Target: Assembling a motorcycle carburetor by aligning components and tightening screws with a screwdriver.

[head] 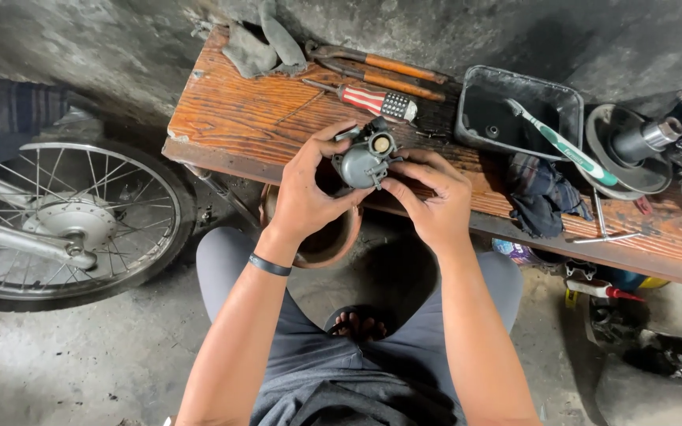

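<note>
A small grey metal carburettor [366, 158] is held by both hands above the front edge of a worn wooden bench [246, 118]. My left hand [309, 185] wraps its left side, thumb and fingers curled around the body. On the other side my right hand [432, 197] grips its lower right, fingertips pressed against the casing. Its round brass-coloured opening faces up.
On the bench lie a red-and-white striped screwdriver [372, 101], orange-handled pliers [380, 69], grey gloves [258, 43], a black tray [515, 110] with a green-white toothbrush [562, 146], a dark rag [542, 197] and metal engine parts [641, 150]. A spoked wheel [65, 221] stands at the left. A brown bowl [321, 237] sits below.
</note>
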